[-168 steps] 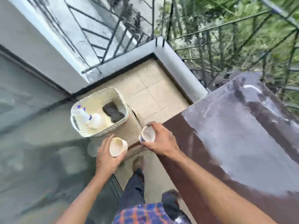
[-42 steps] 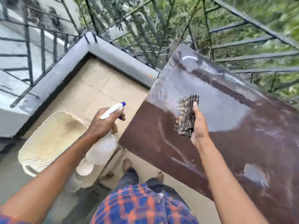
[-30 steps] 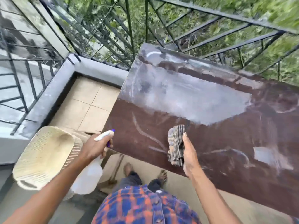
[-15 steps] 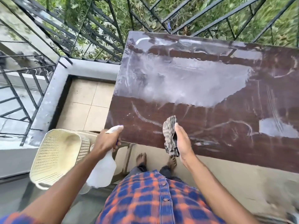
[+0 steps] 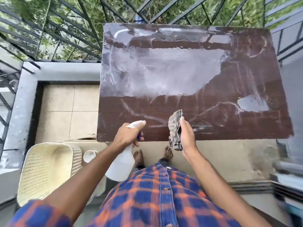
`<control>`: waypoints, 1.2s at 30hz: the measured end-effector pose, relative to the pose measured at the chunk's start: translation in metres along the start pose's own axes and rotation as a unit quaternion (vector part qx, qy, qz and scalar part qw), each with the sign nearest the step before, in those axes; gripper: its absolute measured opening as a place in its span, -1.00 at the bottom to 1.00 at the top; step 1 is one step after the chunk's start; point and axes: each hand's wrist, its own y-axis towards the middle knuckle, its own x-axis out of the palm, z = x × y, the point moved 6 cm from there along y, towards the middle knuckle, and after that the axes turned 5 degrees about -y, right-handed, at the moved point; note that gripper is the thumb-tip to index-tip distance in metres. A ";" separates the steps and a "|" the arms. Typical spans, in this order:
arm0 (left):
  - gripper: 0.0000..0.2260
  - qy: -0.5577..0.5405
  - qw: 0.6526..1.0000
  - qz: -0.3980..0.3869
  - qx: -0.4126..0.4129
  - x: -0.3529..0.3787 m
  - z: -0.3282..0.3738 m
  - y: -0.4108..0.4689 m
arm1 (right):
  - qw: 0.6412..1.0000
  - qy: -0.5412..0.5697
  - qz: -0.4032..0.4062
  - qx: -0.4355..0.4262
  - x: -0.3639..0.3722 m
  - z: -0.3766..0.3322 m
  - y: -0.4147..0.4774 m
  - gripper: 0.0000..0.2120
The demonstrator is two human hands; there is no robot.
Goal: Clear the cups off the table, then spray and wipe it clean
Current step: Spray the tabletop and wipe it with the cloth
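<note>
Nearest, at the table's (image 5: pixel 246 79) near edge, the left hand (image 5: pixel 127 136) grips the neck of the white spray bottle (image 5: pixel 122 163), and the nozzle now reaches over that edge. Just right of it, the right hand (image 5: pixel 186 136) holds the striped cloth (image 5: pixel 174 130) bunched against its palm. Seconds ago both hands carried cups. One cup (image 5: pixel 89 156) now sits low, left of the table, just beside the cream basket (image 5: pixel 44 171), which no longer holds bottle or cloth. Clearing looks done, and spraying is the step in hand. Further in, the tabletop bears pale smears and streaks. No label or writing is readable, and the bottle looks plain.
</note>
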 end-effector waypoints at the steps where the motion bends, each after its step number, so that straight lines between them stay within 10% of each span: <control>1: -0.62 0.012 1.000 -0.012 -0.001 0.007 0.003 0.001 | 1.000 -0.002 0.013 -0.004 -0.006 0.000 -0.002 -0.66; 10: -0.61 0.046 0.994 -0.099 0.008 0.059 0.025 0.003 | 0.995 0.030 0.093 0.005 -0.050 0.012 -0.015 -0.76; 36: -0.54 -0.127 0.976 0.178 0.021 -0.019 0.022 0.026 | 0.998 -0.044 0.046 -0.029 -0.002 -0.025 -0.013 -0.81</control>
